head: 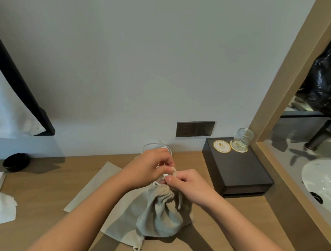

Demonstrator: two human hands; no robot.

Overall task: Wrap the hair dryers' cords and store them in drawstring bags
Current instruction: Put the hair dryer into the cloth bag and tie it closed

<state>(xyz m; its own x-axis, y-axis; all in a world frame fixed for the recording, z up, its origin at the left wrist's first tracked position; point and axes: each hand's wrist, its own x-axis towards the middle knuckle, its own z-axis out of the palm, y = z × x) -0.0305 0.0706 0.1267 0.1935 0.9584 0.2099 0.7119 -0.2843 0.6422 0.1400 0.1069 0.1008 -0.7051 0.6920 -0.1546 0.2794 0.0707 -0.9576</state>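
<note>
The full bag (161, 216) stands on the tabletop (47, 185) over 1 flat bag (100, 187). Left hand (149, 163) fingers grip its white drawstring (155, 145); right hand (189, 184) fingers pinch the gathered neck.

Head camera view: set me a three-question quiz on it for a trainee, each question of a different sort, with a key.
1. True or false: the neck of the bulging drawstring bag is gathered shut.
2. Fill in: the left hand and the right hand both pinch a ____ at that neck.
3. The glass stands: A) on a coaster on the dark box; B) inside the bag; C) in the right hand.
Key: 1 true; 2 white cord; 3 A.
</note>
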